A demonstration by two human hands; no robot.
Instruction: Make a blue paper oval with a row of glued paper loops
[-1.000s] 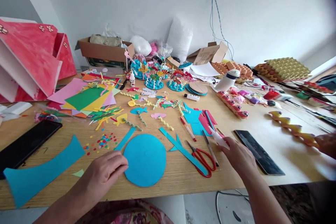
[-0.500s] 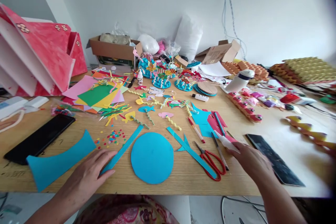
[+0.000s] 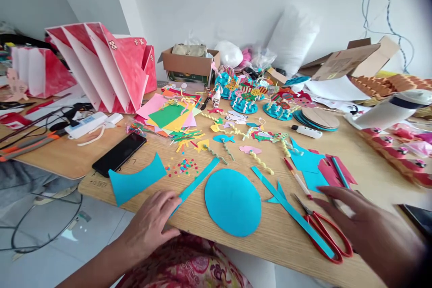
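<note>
My left hand lies at the table's near edge, fingers spread flat on the near end of a long blue paper strip. A blue paper disc lies just right of that strip. My right hand is blurred, low over the table beside red-handled scissors. A pale small white bottle shows between its fingers. A second blue strip runs between the disc and the scissors.
A curved blue paper piece and a black phone lie to the left. A red-and-white folded card structure and a power strip sit further left. Coloured sheets, paper crafts and a cardboard box fill the back.
The view has swung left and closer. My left hand moved from the disc to the strip's end and stays there. My right hand came nearer, beside the scissors.
</note>
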